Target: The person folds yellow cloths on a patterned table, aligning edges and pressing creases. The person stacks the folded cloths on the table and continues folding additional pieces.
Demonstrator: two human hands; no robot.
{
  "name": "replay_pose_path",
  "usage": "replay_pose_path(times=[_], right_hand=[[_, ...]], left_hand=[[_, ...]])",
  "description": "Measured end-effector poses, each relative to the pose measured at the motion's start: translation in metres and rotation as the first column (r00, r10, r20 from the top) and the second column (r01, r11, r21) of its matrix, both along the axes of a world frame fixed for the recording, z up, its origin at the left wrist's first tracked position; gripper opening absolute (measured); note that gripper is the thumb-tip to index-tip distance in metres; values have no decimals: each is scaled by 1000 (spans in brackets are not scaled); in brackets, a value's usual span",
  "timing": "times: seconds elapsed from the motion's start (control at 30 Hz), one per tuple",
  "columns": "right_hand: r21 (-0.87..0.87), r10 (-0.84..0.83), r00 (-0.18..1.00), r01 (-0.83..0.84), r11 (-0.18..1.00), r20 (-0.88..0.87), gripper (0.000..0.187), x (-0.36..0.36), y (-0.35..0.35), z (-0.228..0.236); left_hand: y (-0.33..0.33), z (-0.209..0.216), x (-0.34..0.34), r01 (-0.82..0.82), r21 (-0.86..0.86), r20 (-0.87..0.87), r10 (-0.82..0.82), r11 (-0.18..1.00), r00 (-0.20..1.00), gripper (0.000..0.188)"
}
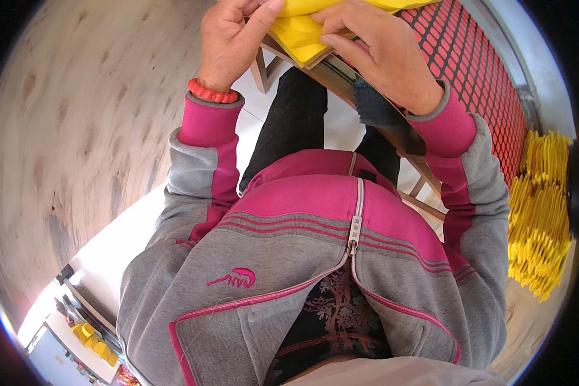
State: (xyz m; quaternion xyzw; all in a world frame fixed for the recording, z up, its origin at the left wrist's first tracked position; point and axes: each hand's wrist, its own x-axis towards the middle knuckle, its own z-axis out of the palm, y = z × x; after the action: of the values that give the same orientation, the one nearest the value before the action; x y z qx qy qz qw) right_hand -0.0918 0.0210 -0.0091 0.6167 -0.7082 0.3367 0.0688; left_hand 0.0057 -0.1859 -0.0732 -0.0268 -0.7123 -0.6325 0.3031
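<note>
At the top edge of the head view lie thin yellow sheets [296, 45], folded or layered, paper or cloth, I cannot tell which. My left hand [228, 42] pinches their left side between thumb and fingers; a red beaded bracelet [212, 92] circles that wrist. On the right side my right hand [386, 55] has its fingers curled in, with thumb and fingertips closed at the yellow layers. The upper part of the sheets and some left fingertips run out of the picture. Beneath the sheets shows the edge of a wooden stand.
A large wood-grained board [90, 128] fills the left. To the right is a red and black patterned surface [460, 58], with piles of folded yellow pieces [537, 212] beyond it. Dark blue cloth [376, 106] hangs below my right wrist. A wooden leg [259, 72] stands near my knees.
</note>
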Motion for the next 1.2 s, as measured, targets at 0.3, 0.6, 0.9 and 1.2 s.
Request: replay_pose_path(times=[0.3,0.6,0.9,1.2], right_hand=[[-22,15,992,-13,1000,129,10,-2,-3,-3],[-49,-33,992,40,998,125,15,-1,2,-3],[-80,-5,1000,2,997,-31,10,-1,0,-10],[-79,-10,999,13,997,35,11,-3,-4,-13]], left_hand=[[-22,-3,1,40,-377,-183,-117,925,976,12],[-25,-11,0,24,-389,-23,-35,921,999,13],[-11,4,5,0,-346,-6,-2,938,1000,12],[-23,-5,4,68,-294,56,-53,953,997,12]])
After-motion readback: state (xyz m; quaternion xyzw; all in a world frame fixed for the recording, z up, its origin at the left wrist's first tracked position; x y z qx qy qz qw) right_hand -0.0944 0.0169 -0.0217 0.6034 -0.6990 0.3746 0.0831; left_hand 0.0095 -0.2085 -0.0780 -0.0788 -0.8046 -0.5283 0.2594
